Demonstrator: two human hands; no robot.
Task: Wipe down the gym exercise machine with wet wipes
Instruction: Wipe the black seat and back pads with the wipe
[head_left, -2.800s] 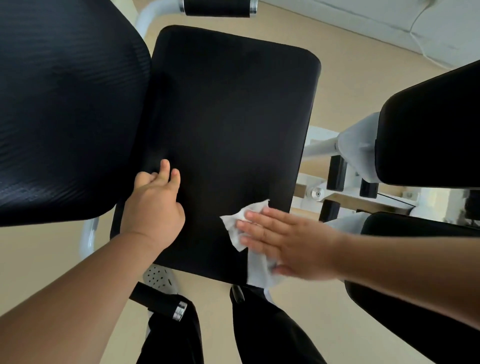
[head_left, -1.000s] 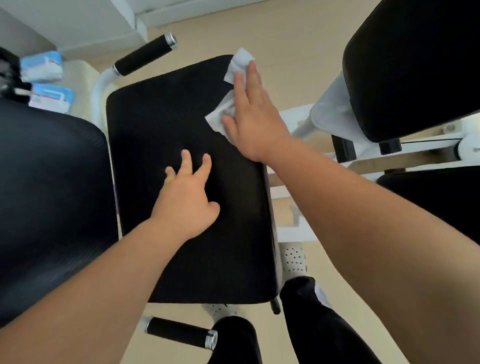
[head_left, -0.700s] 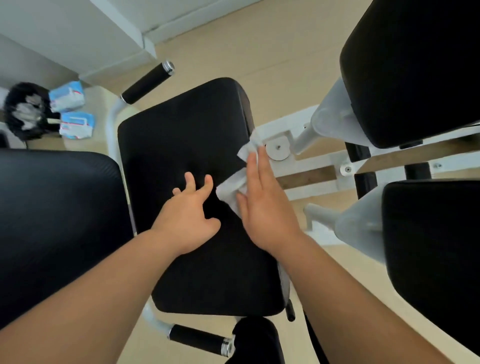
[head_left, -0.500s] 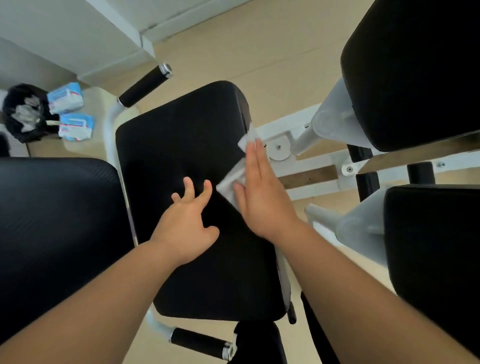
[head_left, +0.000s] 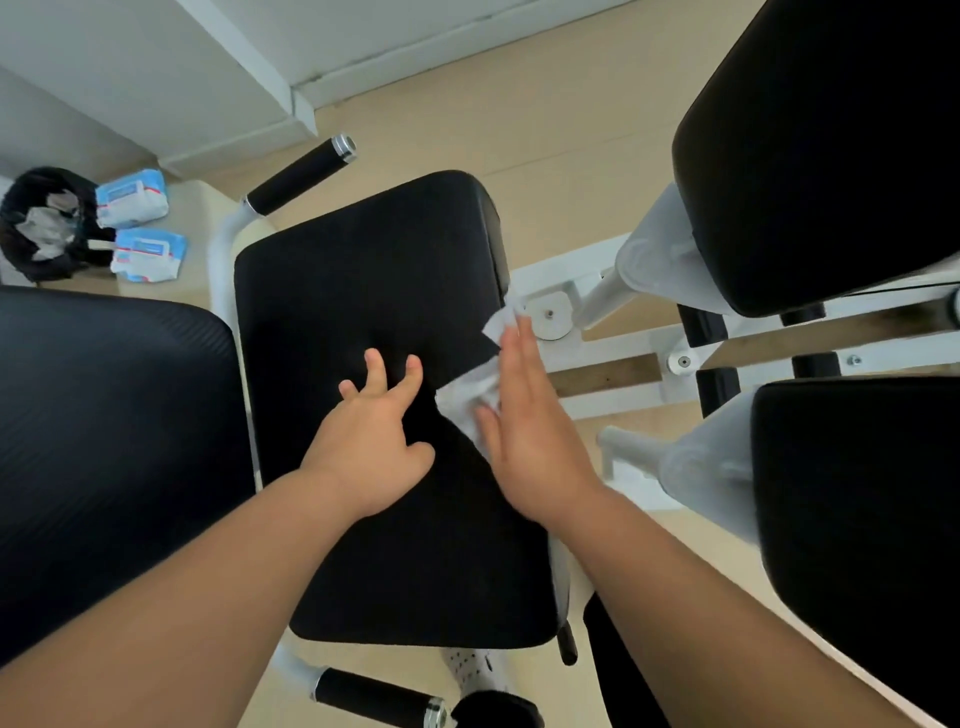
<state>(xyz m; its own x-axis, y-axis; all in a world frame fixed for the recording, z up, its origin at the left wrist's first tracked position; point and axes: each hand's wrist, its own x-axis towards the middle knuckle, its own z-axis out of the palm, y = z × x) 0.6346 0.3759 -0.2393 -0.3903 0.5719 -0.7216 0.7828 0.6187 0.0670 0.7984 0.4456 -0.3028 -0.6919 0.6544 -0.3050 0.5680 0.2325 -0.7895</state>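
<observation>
Black seat pad (head_left: 363, 270) at centre, between a ribbed back pad (head_left: 114, 441) on the left and an upper pad (head_left: 831, 145) and a lower pad (head_left: 862, 519) on the right. Right hand (head_left: 530, 431) laid flat at the pad's right edge, fingers (head_left: 519, 358) straight and together, pressing a crumpled white wipe (head_left: 467, 389) onto the vinyl, one corner showing past the fingertips. Left hand (head_left: 369, 441) braced mid-pad, fingers spread, gripping nothing. For a good pass: keep the palm flat, run long overlapping strokes, carry them over the rim, refold to a clean face when soiled. Smooth vinyl, probably quick to streak. Beige floor (head_left: 545, 119) and white wall (head_left: 156, 67) beyond; black bin (head_left: 36, 223) of crumpled wipes, then two blue packs (head_left: 132, 197), at far left.
</observation>
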